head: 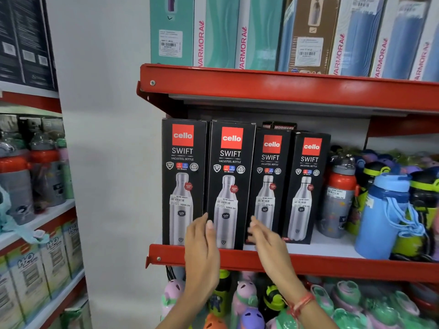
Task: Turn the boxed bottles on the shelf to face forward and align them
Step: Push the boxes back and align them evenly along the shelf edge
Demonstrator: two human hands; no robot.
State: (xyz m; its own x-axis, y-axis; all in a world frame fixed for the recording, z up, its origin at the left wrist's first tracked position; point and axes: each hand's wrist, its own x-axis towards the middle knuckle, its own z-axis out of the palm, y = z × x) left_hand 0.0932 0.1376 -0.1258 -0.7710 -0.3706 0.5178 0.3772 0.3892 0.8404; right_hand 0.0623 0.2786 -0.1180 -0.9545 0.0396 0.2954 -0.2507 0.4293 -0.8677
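Note:
Several black Cello Swift bottle boxes stand in a row on the red-edged middle shelf (308, 262), all with their fronts facing me. The two taller ones are on the left: the first box (183, 162) and the second box (231, 167). Two shorter ones follow: the third box (270, 172) and the fourth box (308, 176). My left hand (202, 243) is open, fingers flat by the lower left edge of the second box. My right hand (266, 236) is open at the second box's lower right edge, in front of the third box. Neither hand grips anything.
Loose drink bottles, one orange-capped (339, 193) and one blue (384, 214), crowd the shelf right of the boxes. Tall Varmora boxes (221, 32) fill the upper shelf. Small colourful bottles (247, 298) sit on the shelf below. A second rack (35, 222) stands at the left.

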